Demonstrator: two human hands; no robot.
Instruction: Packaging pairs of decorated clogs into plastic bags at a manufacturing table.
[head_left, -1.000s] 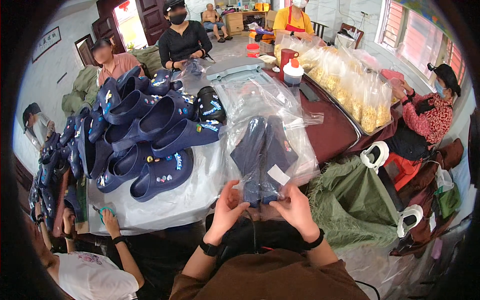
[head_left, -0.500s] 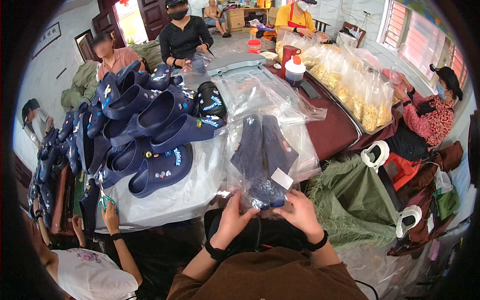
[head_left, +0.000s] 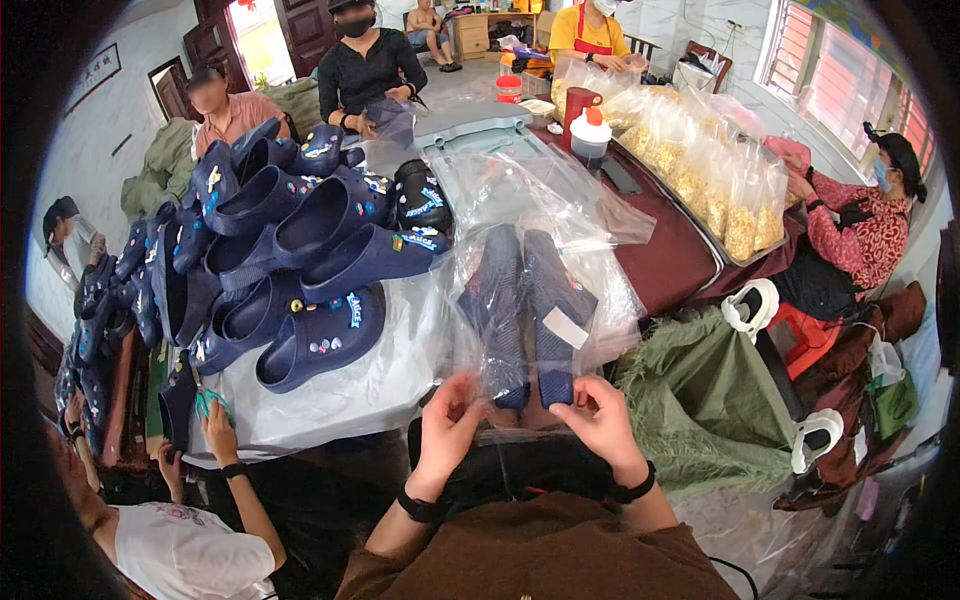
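Note:
A pair of navy clogs (head_left: 501,318) lies side by side inside a clear plastic bag (head_left: 612,300) at the table's near edge. A white label (head_left: 566,328) is on the bag over the right clog. My left hand (head_left: 452,425) is closed, pinching the bag's near edge beside the left clog. With thumb and fingers together, my right hand (head_left: 598,428) grips the bag's near edge by the end of the right clog. More flat clear bags (head_left: 535,190) lie beyond the clogs.
A tall heap of navy clogs (head_left: 330,235) with charms fills the table's left side. At near left, a co-worker's hand holds green-handled scissors (head_left: 207,400). Filled bags (head_left: 740,215) stand in a tray at far right. A green woven sack (head_left: 700,400) lies at right below the table.
My hands have moved a little apart along the bag's near edge. The clogs' near ends have spread apart, and the white label has shifted away from me.

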